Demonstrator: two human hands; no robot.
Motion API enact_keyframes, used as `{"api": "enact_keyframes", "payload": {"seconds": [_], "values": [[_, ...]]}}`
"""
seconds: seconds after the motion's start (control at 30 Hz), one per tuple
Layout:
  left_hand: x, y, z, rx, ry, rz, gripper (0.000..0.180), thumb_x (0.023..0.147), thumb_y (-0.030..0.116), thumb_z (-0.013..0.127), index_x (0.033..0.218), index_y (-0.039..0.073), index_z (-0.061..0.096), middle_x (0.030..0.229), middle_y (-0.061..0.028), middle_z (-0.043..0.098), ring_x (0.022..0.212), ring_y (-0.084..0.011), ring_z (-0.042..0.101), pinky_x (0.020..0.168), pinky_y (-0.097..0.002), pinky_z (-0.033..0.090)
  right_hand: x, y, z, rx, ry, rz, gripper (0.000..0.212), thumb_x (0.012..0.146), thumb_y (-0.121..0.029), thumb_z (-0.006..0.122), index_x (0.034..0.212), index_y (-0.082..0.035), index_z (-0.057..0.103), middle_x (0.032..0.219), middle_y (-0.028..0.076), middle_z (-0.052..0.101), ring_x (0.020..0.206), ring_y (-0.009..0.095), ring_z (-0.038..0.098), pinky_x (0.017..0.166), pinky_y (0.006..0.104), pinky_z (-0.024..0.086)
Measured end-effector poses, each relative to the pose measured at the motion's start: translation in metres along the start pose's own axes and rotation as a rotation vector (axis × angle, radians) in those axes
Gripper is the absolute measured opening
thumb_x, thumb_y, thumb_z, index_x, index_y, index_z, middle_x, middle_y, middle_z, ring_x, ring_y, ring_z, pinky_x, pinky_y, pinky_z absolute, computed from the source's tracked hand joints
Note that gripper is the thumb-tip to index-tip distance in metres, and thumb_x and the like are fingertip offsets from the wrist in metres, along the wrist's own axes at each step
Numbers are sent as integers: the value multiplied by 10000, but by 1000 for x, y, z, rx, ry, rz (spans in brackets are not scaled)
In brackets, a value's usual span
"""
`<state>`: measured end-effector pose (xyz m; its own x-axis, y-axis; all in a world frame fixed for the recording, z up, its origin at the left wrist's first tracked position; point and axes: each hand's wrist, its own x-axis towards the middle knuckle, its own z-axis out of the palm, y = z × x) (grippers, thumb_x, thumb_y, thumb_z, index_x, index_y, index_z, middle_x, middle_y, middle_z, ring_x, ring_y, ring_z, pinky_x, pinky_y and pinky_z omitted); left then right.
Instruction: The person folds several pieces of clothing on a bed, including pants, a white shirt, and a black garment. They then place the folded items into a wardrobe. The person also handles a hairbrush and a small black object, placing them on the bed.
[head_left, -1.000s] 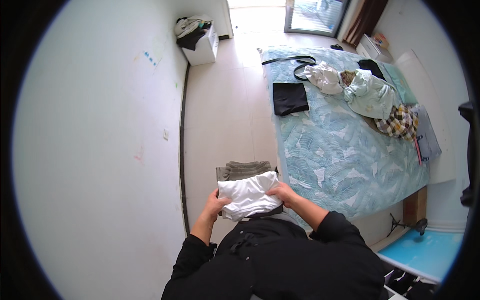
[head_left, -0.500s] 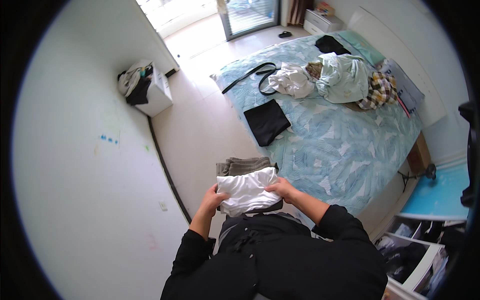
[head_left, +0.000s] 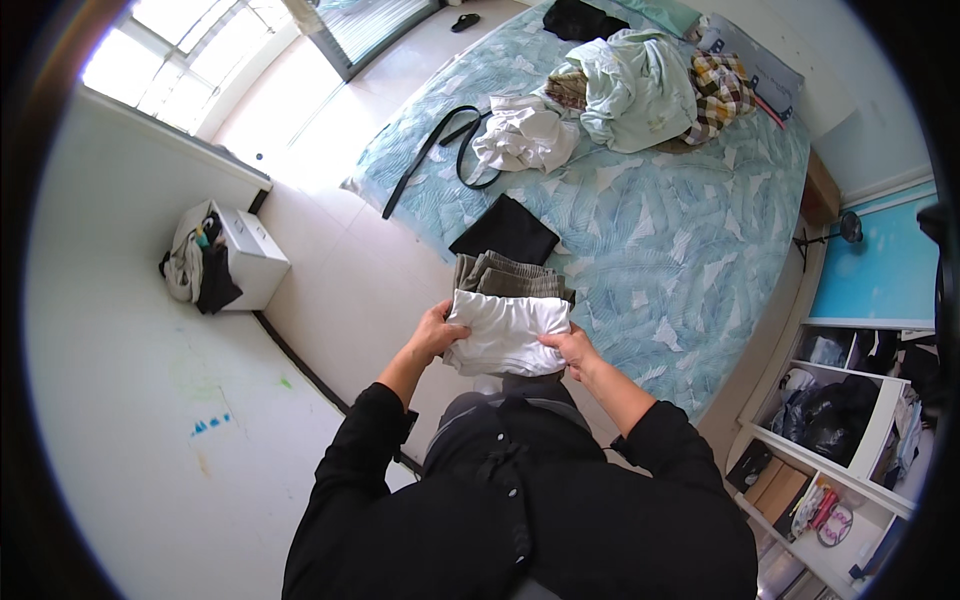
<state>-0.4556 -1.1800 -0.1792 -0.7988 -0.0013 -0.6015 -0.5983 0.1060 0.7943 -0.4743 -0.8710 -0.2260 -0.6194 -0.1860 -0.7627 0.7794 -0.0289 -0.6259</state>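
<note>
L hand (head_left: 436, 332) & R hand (head_left: 572, 350) grip opp. sides of folded white garment (head_left: 508, 330), grey-brown folded clothes (head_left: 512, 280) showing past its far edge. Blue leaf-print bed (head_left: 655, 255) has folded black cloth (head_left: 505, 229), black strap (head_left: 406, 180), crumpled pale-green garment (head_left: 640, 92), etc. Open shelves (head_left: 873, 426) w/ clothes at R.

Two hands, one left hand (head_left: 432, 332) and one right hand (head_left: 574, 352); between them, one white garment (head_left: 507, 332). One bed (head_left: 680, 260): two black cloths (head_left: 505, 231), one black strap (head_left: 410, 170) near its left edge, one checked garment (head_left: 722, 92) near its upper right corner.
</note>
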Motion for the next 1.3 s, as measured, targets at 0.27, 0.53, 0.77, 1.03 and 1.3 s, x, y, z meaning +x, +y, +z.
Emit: {"api": "enact_keyframes", "payload": {"seconds": [0.27,0.53,0.77,1.03,1.3], "values": [[172,-5,-33,371,-40,82,538,720,116,814,1236,51,678,1039,-130,754,972,-250,712,878,-385,555,124,13,25,92,224,-56,483,798,-35,804,1262,-5,674,1169,126,747,1032,253,721,923,388,558],[321,-48,-55,547,-101,173,580,709,164,841,1243,37,653,1064,-186,747,1006,-339,711,900,-414,546,235,43,44,71,494,-38,577,737,-215,858,1253,-19,689,1142,174,763,1046,299,725,894,397,542],[403,-95,-64,791,-118,139,533,717,196,846,1170,35,617,1043,-223,746,1013,-412,708,881,-472,553,303,71,44,-241,615,67,746,733,-265,889,1351,21,585,1287,251,658,1157,405,656,991,433,517],[430,-109,-74,792,-102,-16,747,666,219,891,1298,-9,564,1241,-223,624,1175,-394,611,1022,-450,504,327,100,54,-48,828,-10,932,689,-268,955,1432,6,464,1374,198,607,1233,338,619,1036,431,501],[432,-77,-76,324,-442,-428,571,754,176,848,1272,4,680,1156,-130,732,1010,-265,705,871,-385,566,312,69,38,380,424,273,680,696,-180,936,1299,-6,674,1217,121,738,1104,267,706,971,395,537]]}}
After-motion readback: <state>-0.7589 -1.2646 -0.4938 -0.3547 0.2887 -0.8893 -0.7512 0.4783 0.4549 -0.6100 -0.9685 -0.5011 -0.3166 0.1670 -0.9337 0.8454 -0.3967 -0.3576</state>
